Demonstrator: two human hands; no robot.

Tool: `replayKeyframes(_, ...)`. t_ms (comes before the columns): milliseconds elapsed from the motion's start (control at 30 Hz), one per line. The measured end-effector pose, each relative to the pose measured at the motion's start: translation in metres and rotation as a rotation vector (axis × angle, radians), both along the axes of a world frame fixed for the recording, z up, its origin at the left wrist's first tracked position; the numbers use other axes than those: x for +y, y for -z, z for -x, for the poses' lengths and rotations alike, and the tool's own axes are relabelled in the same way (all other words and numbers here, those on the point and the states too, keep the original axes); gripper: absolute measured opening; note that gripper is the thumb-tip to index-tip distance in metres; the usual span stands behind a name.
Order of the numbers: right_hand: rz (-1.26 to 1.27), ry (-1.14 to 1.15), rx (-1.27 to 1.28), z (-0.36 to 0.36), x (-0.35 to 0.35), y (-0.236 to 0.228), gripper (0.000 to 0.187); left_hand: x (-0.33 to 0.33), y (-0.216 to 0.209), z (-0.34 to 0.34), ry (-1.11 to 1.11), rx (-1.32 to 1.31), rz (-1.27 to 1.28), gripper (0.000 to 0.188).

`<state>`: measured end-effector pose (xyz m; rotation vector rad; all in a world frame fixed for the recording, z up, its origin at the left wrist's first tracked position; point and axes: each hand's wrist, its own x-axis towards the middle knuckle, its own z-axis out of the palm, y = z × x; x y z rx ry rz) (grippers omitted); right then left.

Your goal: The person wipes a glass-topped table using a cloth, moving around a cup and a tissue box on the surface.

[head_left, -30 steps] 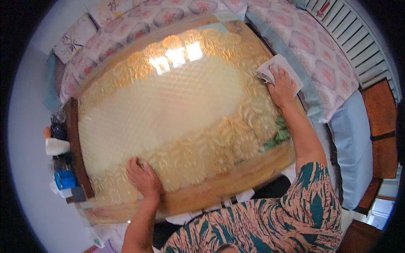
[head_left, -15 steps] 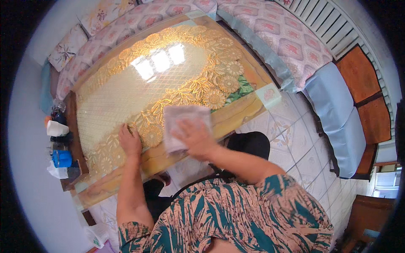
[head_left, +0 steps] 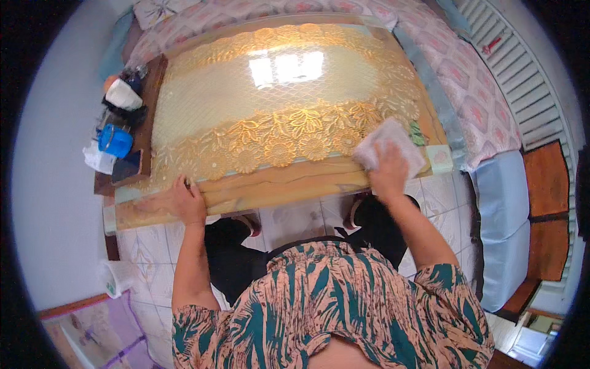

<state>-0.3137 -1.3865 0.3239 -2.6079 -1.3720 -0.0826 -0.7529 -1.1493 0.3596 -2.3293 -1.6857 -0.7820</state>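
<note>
A pale pinkish-white cloth [head_left: 393,130] lies flat on the table near its front right corner. My right hand [head_left: 389,171] presses down on the cloth, its fingers spread over it and slightly blurred. Under it is a low table [head_left: 289,184] with a brown, marble-like border. A gold floral lace cover [head_left: 276,144] lies across the top under a glossy clear layer. Near the front left edge, my left hand [head_left: 189,202] rests on the tabletop, fingers slightly bent and apart, with nothing visible in it.
A wooden tray [head_left: 153,92] at the table's left end bears a white cup [head_left: 123,94] and a blue container [head_left: 115,141]. Patterned seat covers [head_left: 467,80] run along the back and right. A light-blue covered seat [head_left: 501,227] stands at the right. Tiled floor [head_left: 289,218] shows below.
My right hand has slid the cloth rightward along the front of the table, toward the corner. My left hand stays near the front edge. The view has turned, so the table appears straighter.
</note>
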Motion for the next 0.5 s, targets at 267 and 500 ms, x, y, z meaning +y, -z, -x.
replayKeyframes(267,-0.046,-0.671,0.263,0.192,0.088,-0.054,0.079,0.001,-0.005,0.004,0.098,-0.116,-0.043,0.031)
replayKeyframes(500,0.023,-0.812,0.295,0.204,0.112,-0.053,0.079,0.003,-0.007,0.011,0.144,-0.247,0.021,0.028)
